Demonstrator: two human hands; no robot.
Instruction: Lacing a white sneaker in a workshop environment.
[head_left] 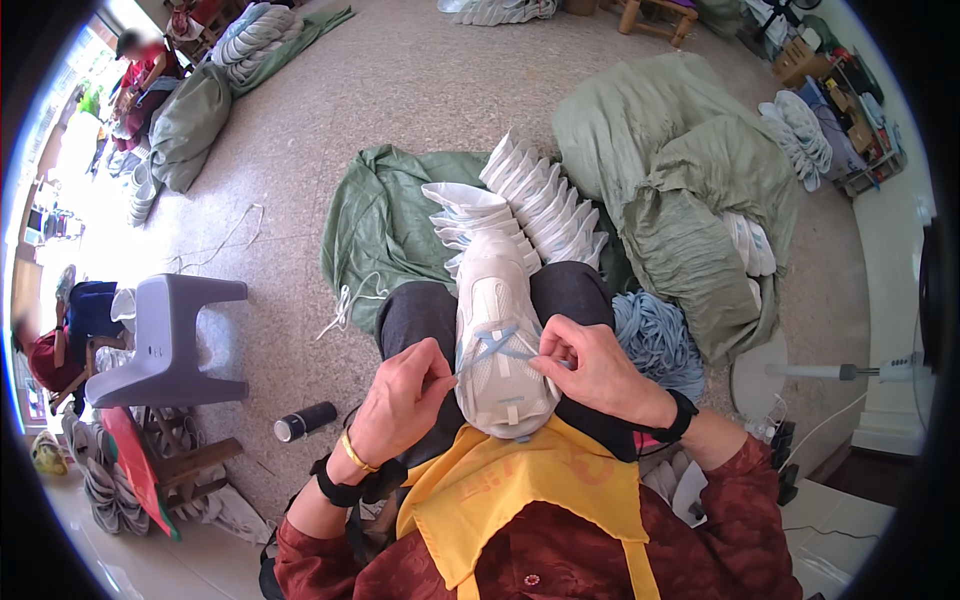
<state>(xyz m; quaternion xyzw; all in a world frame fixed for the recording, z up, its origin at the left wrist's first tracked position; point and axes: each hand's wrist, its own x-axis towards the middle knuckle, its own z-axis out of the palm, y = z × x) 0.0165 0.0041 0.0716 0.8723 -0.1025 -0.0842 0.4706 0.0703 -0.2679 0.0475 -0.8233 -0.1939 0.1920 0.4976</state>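
Note:
A white sneaker upper (509,396) rests between my knees, over a yellow apron (520,490). Flat light-blue shoelace (497,345) crosses over its lacing area. On the left side, my left hand (402,395) is closed in a pinch on one end of the lace. Opposite it, my right hand (598,375) pinches the other end at the upper's right edge. Just beyond lie nested rows of similar white shoe uppers (538,200), on a green cloth (375,205). A heap of light-blue laces (655,335) sits beside my right knee.
A large green sack (670,150) with more uppers spreads at the right. On the left stand a grey plastic stool (165,340) and a dark cylinder (305,421). A fan-like stand (760,375) is at far right. Other people (145,75) sit at the left.

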